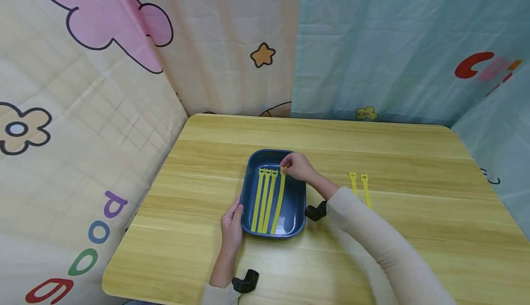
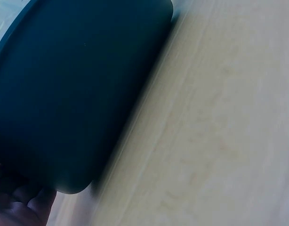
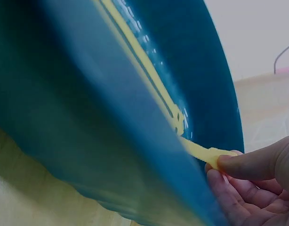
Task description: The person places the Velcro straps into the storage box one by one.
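A dark blue rectangular tray (image 1: 293, 206) sits on the table. Inside it, several yellow strap-like cable ties (image 1: 262, 199) with slotted heads lie side by side lengthwise. My right hand (image 1: 299, 167) is over the tray's far right part and pinches the head of another yellow cable tie (image 1: 279, 204) between thumb and fingers; its tail extends toward the near end. In the right wrist view, the pinched end (image 3: 212, 156) is raised above the tray floor. At the tray's left wall, my left hand (image 1: 232, 227) holds the side; its fingers (image 2: 24, 202) are dark and partly cut off in the left wrist view.
Two more yellow cable ties (image 1: 365, 185) lie on the table right of the tray, partly hidden by the right sleeve (image 1: 372, 240). The wooden table (image 1: 174, 231) has patterned curtains (image 1: 232, 43) behind it and at its sides. Black cameras (image 1: 246, 282) are on both wrists.
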Available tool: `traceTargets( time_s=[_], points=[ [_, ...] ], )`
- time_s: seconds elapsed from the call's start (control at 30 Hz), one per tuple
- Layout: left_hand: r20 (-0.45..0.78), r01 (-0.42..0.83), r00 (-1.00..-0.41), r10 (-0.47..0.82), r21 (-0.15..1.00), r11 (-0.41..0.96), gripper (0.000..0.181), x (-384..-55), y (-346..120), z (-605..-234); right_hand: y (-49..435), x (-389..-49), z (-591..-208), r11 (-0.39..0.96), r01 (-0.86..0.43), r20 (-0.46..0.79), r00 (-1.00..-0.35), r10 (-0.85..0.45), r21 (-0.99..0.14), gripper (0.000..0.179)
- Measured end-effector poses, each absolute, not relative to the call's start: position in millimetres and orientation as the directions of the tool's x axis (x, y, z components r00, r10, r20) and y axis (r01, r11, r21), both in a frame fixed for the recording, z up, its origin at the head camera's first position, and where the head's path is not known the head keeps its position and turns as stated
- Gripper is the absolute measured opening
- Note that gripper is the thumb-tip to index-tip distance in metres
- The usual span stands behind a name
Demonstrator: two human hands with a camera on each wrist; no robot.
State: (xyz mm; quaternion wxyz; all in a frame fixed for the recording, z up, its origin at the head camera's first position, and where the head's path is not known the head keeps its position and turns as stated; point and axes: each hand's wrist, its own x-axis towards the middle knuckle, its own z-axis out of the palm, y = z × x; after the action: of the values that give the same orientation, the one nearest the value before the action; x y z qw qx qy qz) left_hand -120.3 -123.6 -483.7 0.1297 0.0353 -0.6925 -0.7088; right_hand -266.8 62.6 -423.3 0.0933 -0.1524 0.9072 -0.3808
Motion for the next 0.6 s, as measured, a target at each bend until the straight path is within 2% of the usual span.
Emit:
traceTargets(
  time_s=[0.23, 0.6],
  points=[
    [0.121, 0.126, -0.966, -0.229, 0.992, -0.007, 0.035, -121.0, -123.3, -483.9, 61.4, -269.3, -422.1, 0.712, -0.194, -0.076, -0.942, -0.328, -0.675, 0.009],
    [0.132, 0.137, -0.964, -0.232, 0.991, -0.004, 0.035, -120.2, -123.6, -484.4, 60.2, -268.8, -421.0, 0.709, -0.169, -0.095, -0.943, -0.317, -0.684, 0.010]
  ],
)
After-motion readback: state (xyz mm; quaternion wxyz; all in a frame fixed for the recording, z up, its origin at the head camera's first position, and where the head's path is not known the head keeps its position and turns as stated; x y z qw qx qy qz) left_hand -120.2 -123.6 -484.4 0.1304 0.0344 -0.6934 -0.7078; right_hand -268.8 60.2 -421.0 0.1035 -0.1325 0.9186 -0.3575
